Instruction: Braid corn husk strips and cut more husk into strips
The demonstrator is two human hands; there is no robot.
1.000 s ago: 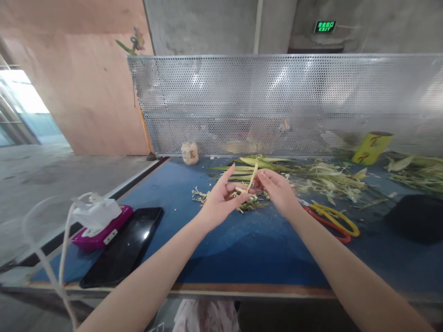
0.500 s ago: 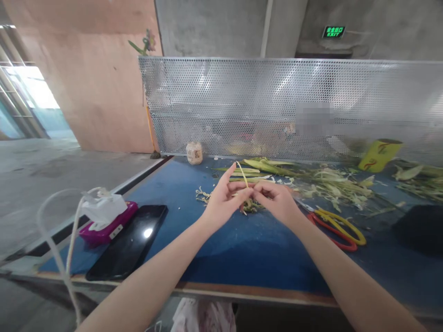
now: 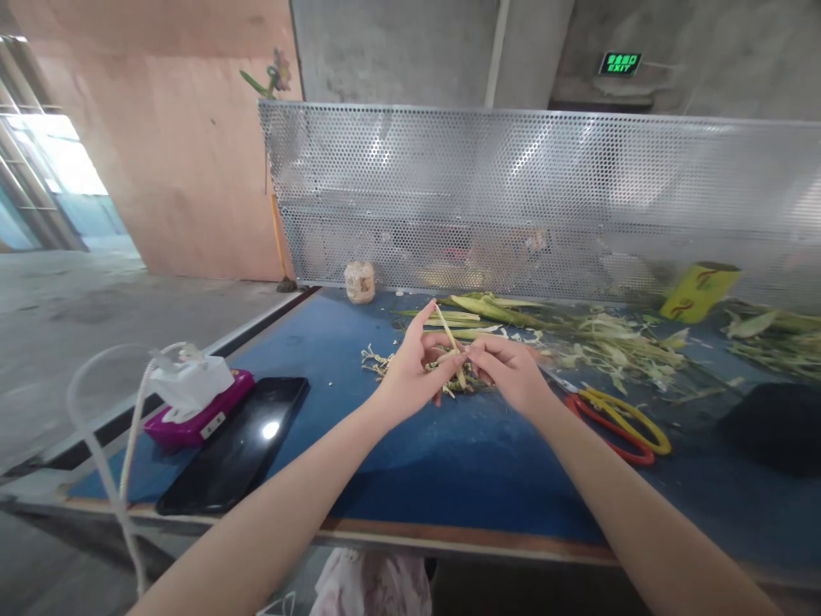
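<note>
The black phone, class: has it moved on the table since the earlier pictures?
No: the phone lies the same way by the table's front edge; only the whole view has shifted.

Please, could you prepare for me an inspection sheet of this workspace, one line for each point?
Surface: blue-topped table, small scraps scattered on it.
Work things: pale strip between the hands; leaves beyond and to the right.
Clutter: phone, purple power block, scissors, tilted yellow-green cylinder, whitish container.
Left hand: holds the strip, thumb and fingers spread.
Right hand: fingertips gathered at the strip; exact grip unclear.
Cables: white cable hanging over the near left edge.
Surroundings: perforated metal panel behind the table; lit exit sign above.
</note>
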